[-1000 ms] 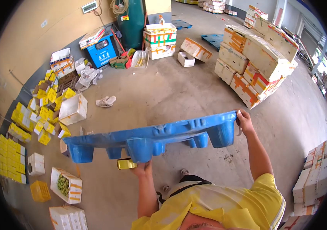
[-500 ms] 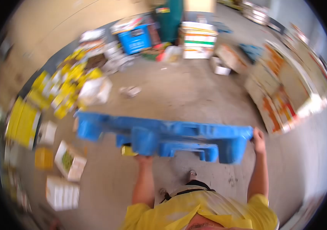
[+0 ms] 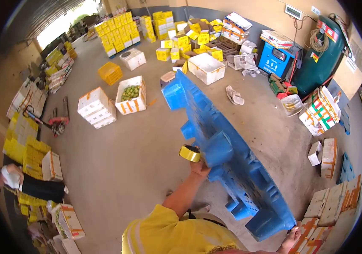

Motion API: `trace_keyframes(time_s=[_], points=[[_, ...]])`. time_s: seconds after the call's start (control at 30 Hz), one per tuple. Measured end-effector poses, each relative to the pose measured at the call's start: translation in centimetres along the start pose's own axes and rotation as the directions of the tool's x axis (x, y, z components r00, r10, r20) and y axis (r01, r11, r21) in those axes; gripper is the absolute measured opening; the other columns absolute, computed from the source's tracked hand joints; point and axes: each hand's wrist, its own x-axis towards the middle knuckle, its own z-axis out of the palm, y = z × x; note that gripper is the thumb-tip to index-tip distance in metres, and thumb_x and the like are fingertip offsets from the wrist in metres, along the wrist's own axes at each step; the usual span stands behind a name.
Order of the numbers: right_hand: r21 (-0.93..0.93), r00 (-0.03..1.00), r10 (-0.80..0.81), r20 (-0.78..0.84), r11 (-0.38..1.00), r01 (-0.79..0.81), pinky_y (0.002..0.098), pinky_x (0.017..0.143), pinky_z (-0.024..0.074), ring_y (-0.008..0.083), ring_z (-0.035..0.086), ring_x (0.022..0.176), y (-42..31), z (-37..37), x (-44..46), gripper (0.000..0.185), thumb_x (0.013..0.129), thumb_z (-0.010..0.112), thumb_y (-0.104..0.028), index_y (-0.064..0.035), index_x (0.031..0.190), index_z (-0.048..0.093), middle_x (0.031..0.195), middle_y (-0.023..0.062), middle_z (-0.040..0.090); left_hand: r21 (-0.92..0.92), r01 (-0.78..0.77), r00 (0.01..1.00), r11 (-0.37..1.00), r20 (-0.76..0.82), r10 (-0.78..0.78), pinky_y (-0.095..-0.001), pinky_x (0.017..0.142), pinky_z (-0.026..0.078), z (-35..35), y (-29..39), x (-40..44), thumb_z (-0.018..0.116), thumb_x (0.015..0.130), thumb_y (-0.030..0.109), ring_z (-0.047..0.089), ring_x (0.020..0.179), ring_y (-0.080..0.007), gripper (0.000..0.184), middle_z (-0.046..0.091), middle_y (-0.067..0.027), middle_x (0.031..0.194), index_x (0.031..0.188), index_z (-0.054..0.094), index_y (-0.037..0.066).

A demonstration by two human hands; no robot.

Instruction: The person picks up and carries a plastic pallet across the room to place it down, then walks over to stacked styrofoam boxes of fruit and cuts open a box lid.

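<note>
A blue plastic pallet [image 3: 232, 169] slants across the view, its feet turned towards the left. My left hand [image 3: 199, 168] is closed on the pallet's edge near its middle foot. Beside those fingers a roll of yellow tape [image 3: 190, 153] hangs at the same hand; how it is held is partly hidden. At the pallet's lower right corner, my right hand [image 3: 291, 238] is wrapped round the end. The pallet is held clear of the floor, in front of my body.
Ahead on the floor stand a foam box of green fruit [image 3: 140, 100], stacked white boxes [image 3: 97, 108] and a yellow crate [image 3: 110, 73]. Yellow cartons [image 3: 117, 31] are piled behind. A person [image 3: 32, 182] and a pallet jack [image 3: 59, 120] are left; foam boxes [image 3: 333, 201] stand close right.
The view has swung left, bringing more of the room into sight. The pallet, roughly level across before, now slants down to the right. Both hands keep their hold.
</note>
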Motion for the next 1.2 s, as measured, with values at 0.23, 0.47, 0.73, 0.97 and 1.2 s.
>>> trace_keyframes(time_s=[0.23,0.47,0.73,0.97,1.2], points=[[-0.893,0.897,-0.046,0.439,-0.137,0.430,0.0229,0.051,0.0224,0.0043,0.031,0.057,9.0,-0.3,-1.1,0.051,0.092,0.043,-0.054,-0.0055,0.077,0.050,0.062,-0.0057,0.034,-0.018,-0.095,0.986,0.995,0.136,0.097,-0.0487,0.097,0.040,-0.5,3.8,-3.5,0.052,0.089,0.039,0.054,0.109,-0.0231,0.025,0.062,0.0009,0.111,0.104,0.061,0.021],[0.012,0.777,0.410,0.478,-0.888,0.460,0.0230,0.051,0.0226,0.0049,0.032,0.056,15.9,-5.6,-5.0,0.052,0.093,0.043,-0.052,-0.0036,0.077,0.051,0.065,-0.0044,0.035,-0.118,-0.213,0.974,0.970,0.050,0.220,-0.0497,0.100,0.036,1.2,12.3,-9.5,0.048,0.088,0.050,0.051,0.114,-0.0235,0.038,0.060,0.0007,0.117,0.110,0.060,0.022],[0.058,0.738,0.595,0.319,-0.789,0.611,0.0287,0.054,0.0285,0.0121,0.039,0.062,24.6,-10.5,-5.2,0.046,0.096,0.045,-0.040,0.0011,0.079,0.055,0.070,0.0051,0.048,-0.070,-0.334,0.940,0.940,0.043,0.337,-0.0506,0.103,0.032,2.3,23.9,-16.6,0.043,0.087,0.056,0.048,0.118,-0.0265,0.044,0.056,0.0001,0.123,0.113,0.058,0.024],[0.031,0.759,0.627,0.177,-0.774,0.632,0.0276,0.051,0.0265,0.0095,0.036,0.056,32.5,-17.0,-1.6,0.050,0.095,0.045,-0.043,0.0028,0.079,0.057,0.065,0.0022,0.043,-0.083,-0.493,0.864,0.866,0.068,0.498,-0.0479,0.104,0.032,2.3,34.2,-21.6,0.046,0.087,0.056,0.046,0.120,-0.0281,0.052,0.053,-0.0064,0.128,0.121,0.054,0.017],[-0.105,0.782,0.619,0.071,-0.775,0.623,0.0258,0.049,0.0276,0.0076,0.037,0.054,37.8,-24.4,4.5,0.051,0.093,0.047,-0.047,0.0003,0.080,0.059,0.063,-0.0005,0.043,-0.085,-0.680,0.730,0.728,0.013,0.684,-0.0480,0.104,0.032,3.3,42.8,-24.6,0.049,0.088,0.052,0.047,0.118,-0.0265,0.046,0.055,-0.0052,0.124,0.116,0.057,0.016]])
